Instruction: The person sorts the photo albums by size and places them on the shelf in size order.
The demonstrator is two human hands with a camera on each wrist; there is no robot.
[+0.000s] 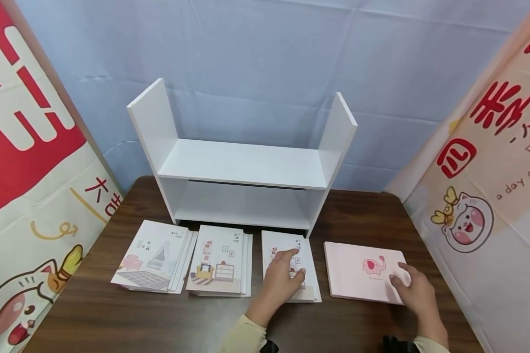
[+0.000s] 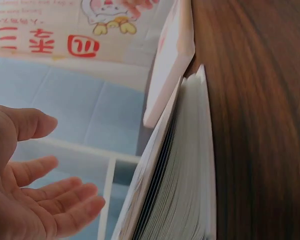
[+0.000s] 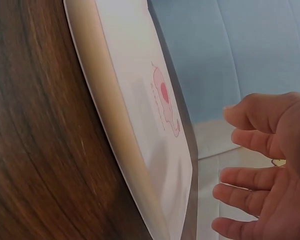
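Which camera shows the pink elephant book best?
The head view: the whole pink elephant book lies flat on the table, with the right hand at its corner. The right wrist view shows it slanted and close; the left wrist view shows only its edge.

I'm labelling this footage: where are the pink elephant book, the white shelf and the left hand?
pink elephant book (image 1: 357,277), head view, bare pink cover left of the elephant.
white shelf (image 1: 243,163), head view, top board.
left hand (image 1: 282,274), head view, back of the hand.

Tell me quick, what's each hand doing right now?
Left hand: open, fingers straight, over the third book.
Right hand: open, over the pink elephant book, gripping nothing.
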